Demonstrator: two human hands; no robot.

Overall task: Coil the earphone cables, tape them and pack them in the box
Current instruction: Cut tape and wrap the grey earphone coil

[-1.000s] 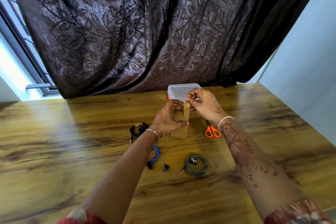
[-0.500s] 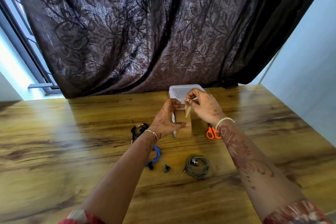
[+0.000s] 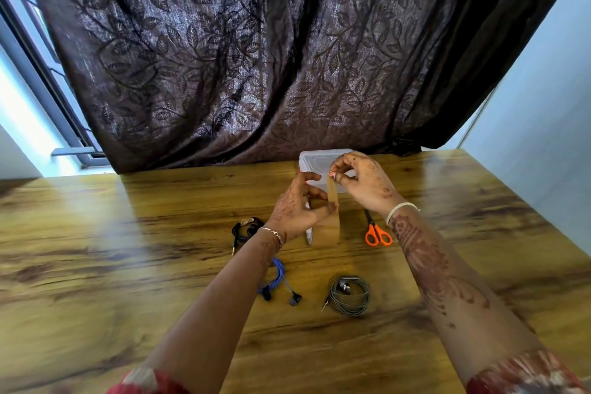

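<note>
1. L hand: we see it gripping the tape, a brown roll held on edge over the table, w/ fingers curled round the roll's rim. Whether the roll touches the wood we can't tell.
2. R hand: thumb and fingertips pinch the strip, the roll's free end, which runs up from the roll to the pinch. It is a narrow grip, w/ the other fingers loosely bent.
3. Box: clear plastic, lid on, at the table's far edge just behind both hands and partly hidden by them.
4. Black coil: earphones wound up, lying just left of the L wrist, plug pointing toward us.
5. Blue set: partly under the L forearm, buds trailing out on the near side (how neatly it's wound we can't tell).
6. Grey coil: round bundle near us, between the two forearms, touching neither.
7. Scissors: orange handles toward us, flat on the wood just beside the R wrist.
8. Behind the table hangs a dark leaf-patterned curtain.
</note>
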